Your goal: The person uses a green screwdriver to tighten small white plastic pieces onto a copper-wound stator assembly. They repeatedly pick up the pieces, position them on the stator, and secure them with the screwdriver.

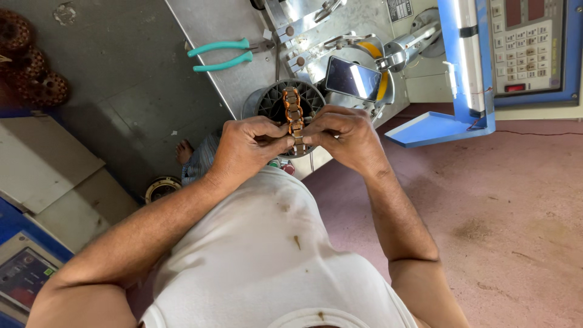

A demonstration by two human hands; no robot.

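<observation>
Both my hands meet in front of my chest on a ring of copper-wound coil segments (293, 109), seen edge-on and standing upright. My left hand (246, 146) pinches its lower part from the left. From the right, my right hand (346, 135) grips the same lower part with its fingertips. Just behind the ring sits a dark grey round ribbed plastic part (270, 100), at the edge of the metal bench (218, 24). What my fingers do under the ring is hidden.
Teal-handled pliers (221, 54) lie on the bench. A dark phone (352, 79) leans among metal fixtures. A blue machine with a keypad panel (528, 48) stands at the right. Brown wound rings (30, 67) are stacked top left. A bare foot (184, 152) shows below the bench.
</observation>
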